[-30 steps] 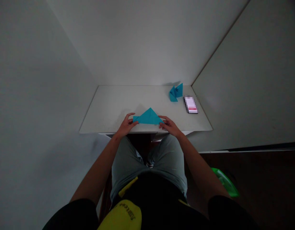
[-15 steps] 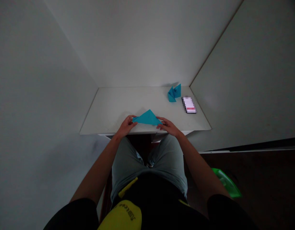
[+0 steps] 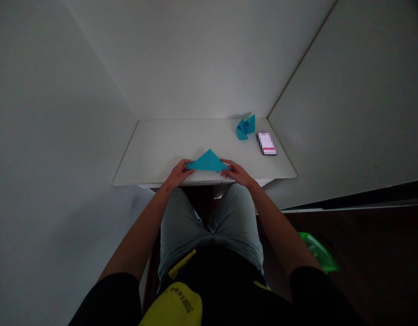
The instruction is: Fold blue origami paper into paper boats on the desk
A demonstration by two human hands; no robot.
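A blue paper folded into a flat triangle [image 3: 208, 161] lies near the front edge of a small white table [image 3: 154, 149]. My left hand [image 3: 178, 173] pinches its left corner and my right hand [image 3: 236, 172] pinches its right corner. Both hands rest at the table's front edge, fingers curled onto the paper. A second, finished blue paper figure [image 3: 245, 127] stands at the back right of the table, apart from both hands.
A phone [image 3: 266, 143] with a lit screen lies at the table's right side, just in front of the paper figure. White walls close in the table on the left, back and right. A green object [image 3: 316, 251] lies on the dark floor at the right.
My hands have shifted slightly inward along the triangle's lower corners. The paper stays flat in the same place; the small drift of the scene comes from my head moving.
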